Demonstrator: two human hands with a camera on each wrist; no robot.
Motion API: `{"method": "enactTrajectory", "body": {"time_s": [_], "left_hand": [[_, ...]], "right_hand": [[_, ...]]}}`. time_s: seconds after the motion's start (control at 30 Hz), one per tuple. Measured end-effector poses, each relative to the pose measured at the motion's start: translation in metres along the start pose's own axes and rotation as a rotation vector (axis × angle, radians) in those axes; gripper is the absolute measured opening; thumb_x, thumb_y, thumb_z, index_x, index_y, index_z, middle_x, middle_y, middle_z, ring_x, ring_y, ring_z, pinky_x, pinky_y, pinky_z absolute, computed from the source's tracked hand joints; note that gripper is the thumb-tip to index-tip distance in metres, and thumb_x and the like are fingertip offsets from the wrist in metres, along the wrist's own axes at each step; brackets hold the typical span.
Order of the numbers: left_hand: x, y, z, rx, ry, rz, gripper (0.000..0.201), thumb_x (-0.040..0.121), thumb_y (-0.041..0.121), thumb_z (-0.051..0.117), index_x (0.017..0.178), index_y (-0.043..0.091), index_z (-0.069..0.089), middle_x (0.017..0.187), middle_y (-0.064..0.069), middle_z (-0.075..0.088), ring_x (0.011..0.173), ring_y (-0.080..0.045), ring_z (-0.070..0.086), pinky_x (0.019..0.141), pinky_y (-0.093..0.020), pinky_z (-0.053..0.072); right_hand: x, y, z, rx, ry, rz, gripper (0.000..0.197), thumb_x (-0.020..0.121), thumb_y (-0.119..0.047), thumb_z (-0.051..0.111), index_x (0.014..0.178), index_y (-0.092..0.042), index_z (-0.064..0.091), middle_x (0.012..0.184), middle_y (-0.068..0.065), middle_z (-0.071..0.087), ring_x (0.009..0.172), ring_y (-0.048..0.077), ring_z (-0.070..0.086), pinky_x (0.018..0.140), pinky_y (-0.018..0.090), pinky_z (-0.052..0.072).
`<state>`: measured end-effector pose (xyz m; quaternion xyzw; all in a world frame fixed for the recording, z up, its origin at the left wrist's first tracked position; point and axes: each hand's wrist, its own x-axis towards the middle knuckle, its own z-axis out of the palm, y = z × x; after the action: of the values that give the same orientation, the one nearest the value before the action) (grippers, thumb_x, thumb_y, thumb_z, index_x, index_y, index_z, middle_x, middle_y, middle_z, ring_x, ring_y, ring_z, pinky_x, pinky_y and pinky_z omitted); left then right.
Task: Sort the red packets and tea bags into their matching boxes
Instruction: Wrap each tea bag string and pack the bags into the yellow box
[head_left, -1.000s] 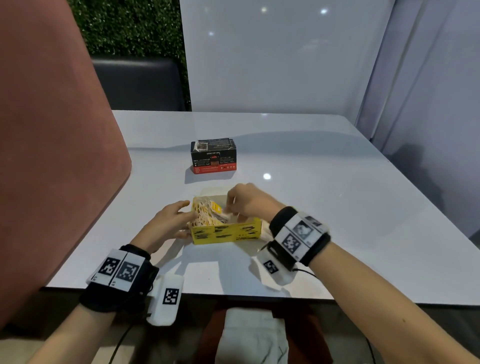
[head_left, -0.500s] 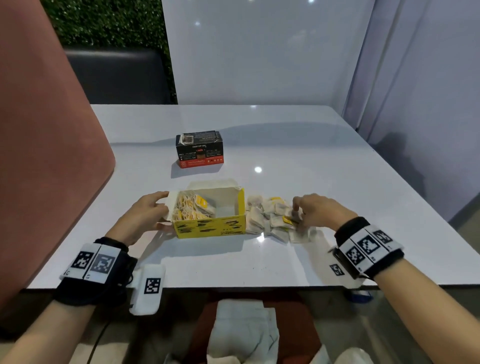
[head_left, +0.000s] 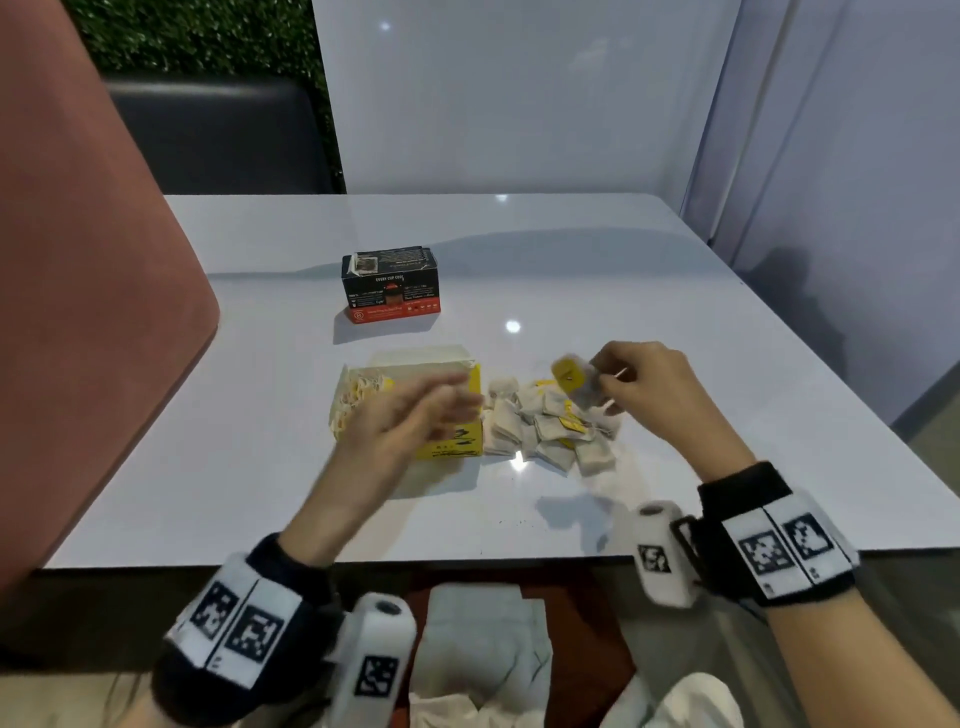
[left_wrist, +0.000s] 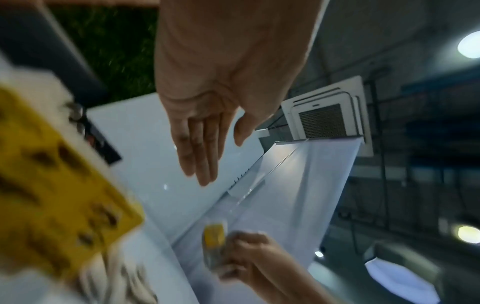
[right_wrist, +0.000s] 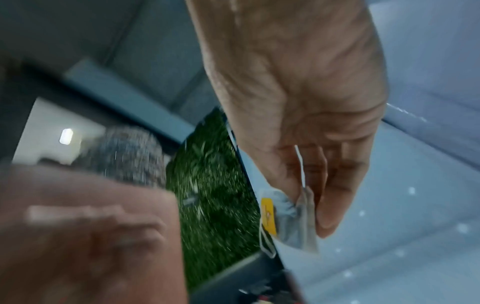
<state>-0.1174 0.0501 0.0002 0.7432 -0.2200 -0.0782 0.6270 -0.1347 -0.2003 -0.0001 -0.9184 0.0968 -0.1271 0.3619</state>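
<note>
An open yellow box (head_left: 457, 441) with tea bags inside stands mid-table. A pile of white tea bags (head_left: 550, 426) with yellow tags lies just right of it. My right hand (head_left: 597, 382) pinches one tea bag (head_left: 571, 382) above that pile; the right wrist view shows the bag (right_wrist: 285, 214) between thumb and fingers. My left hand (head_left: 431, 410), blurred and with straight fingers, hovers over the yellow box and holds nothing; the left wrist view shows its flat palm (left_wrist: 205, 131). A black and red box (head_left: 390, 285) stands closed farther back.
The white table (head_left: 675, 312) ends at a near edge by my wrists. A pink seat back (head_left: 93, 312) rises on the left. White walls close the far and right sides. Folded white cloth (head_left: 483, 634) lies below the table edge.
My right hand has lifted one tea bag off the pile. My left hand has left the box's left side and swung up over the box toward the right.
</note>
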Motion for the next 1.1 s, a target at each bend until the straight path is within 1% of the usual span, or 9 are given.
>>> {"method": "enactTrajectory", "body": {"time_s": [0.13,0.27,0.33,0.4,0.53,0.63,0.77,0.93,1.1], "left_hand": [[0.002,-0.019,0.04,-0.263,-0.202,-0.292,0.043,0.086,0.032,0.051,0.122,0.008,0.055,0.112,-0.003,0.069,0.107,-0.014,0.064,0.089,-0.03,0.051],[0.0,-0.025,0.049,-0.643,-0.06,-0.312,0.029,0.095,0.013,0.042,0.116,-0.001,0.057,0.104,-0.015,0.064,0.088,-0.015,0.067,0.08,-0.027,0.056],[-0.001,-0.027,0.039,-0.791,0.006,-0.392,0.028,0.096,0.006,0.038,0.114,-0.005,0.057,0.106,-0.019,0.065,0.086,-0.018,0.07,0.075,-0.029,0.059],[-0.004,-0.029,0.028,-0.85,0.003,-0.494,0.03,0.096,0.003,0.037,0.119,-0.007,0.053,0.114,-0.021,0.065,0.098,-0.025,0.068,0.085,-0.033,0.054],[-0.01,-0.025,0.017,-0.879,-0.048,-0.622,0.037,0.091,0.004,0.045,0.125,-0.009,0.047,0.116,-0.024,0.064,0.106,-0.029,0.064,0.086,-0.034,0.053],[-0.015,-0.019,0.015,-0.953,-0.093,-0.716,0.042,0.09,0.02,0.048,0.117,-0.012,0.053,0.116,-0.028,0.062,0.105,-0.035,0.063,0.079,-0.039,0.056],[-0.016,-0.026,0.013,-0.902,-0.111,-0.723,0.039,0.097,0.015,0.037,0.121,-0.012,0.05,0.115,-0.029,0.063,0.095,-0.035,0.068,0.071,-0.037,0.06],[-0.015,-0.035,0.013,-0.842,-0.092,-0.708,0.038,0.099,0.017,0.035,0.127,-0.006,0.047,0.117,-0.024,0.063,0.106,-0.03,0.064,0.082,-0.033,0.054],[-0.005,-0.035,0.022,-0.925,-0.042,-0.736,0.041,0.097,0.022,0.041,0.124,-0.009,0.045,0.12,-0.029,0.059,0.112,-0.035,0.059,0.082,-0.038,0.053]], "right_hand": [[-0.034,-0.036,0.028,0.624,-0.191,0.115,0.01,0.084,0.009,0.055,0.089,0.005,0.062,0.079,0.016,0.065,0.059,0.025,0.065,0.062,0.028,0.057],[-0.043,-0.051,0.052,0.633,-0.268,0.12,0.015,0.083,0.008,0.057,0.082,-0.007,0.057,0.066,0.01,0.063,0.053,0.021,0.063,0.059,0.032,0.057],[-0.034,-0.049,0.05,0.481,-0.228,0.076,0.011,0.085,0.003,0.056,0.085,-0.008,0.055,0.07,0.013,0.066,0.055,0.022,0.064,0.059,0.034,0.058],[-0.016,-0.044,0.044,0.14,-0.187,-0.021,0.01,0.086,-0.004,0.056,0.093,-0.01,0.055,0.083,0.012,0.068,0.067,0.021,0.065,0.066,0.034,0.057],[0.01,-0.042,0.062,-0.47,-0.41,-0.167,0.038,0.085,-0.015,0.058,0.121,-0.01,0.045,0.113,0.013,0.055,0.104,0.03,0.055,0.083,0.036,0.045],[0.015,-0.041,0.085,-0.634,-0.473,-0.221,0.044,0.087,-0.022,0.056,0.125,-0.006,0.04,0.123,0.016,0.047,0.115,0.032,0.048,0.086,0.036,0.041],[0.02,-0.035,0.098,-0.695,-0.39,-0.266,0.034,0.091,-0.018,0.048,0.12,-0.002,0.043,0.121,0.018,0.048,0.112,0.032,0.05,0.079,0.035,0.039],[0.03,-0.029,0.082,-0.458,-0.298,-0.097,0.016,0.087,-0.012,0.054,0.102,-0.006,0.056,0.105,0.015,0.057,0.091,0.031,0.059,0.069,0.032,0.044],[0.017,-0.019,0.039,0.337,-0.15,0.119,0.006,0.082,0.004,0.06,0.082,-0.002,0.06,0.078,0.016,0.065,0.064,0.024,0.061,0.063,0.031,0.056]]}}
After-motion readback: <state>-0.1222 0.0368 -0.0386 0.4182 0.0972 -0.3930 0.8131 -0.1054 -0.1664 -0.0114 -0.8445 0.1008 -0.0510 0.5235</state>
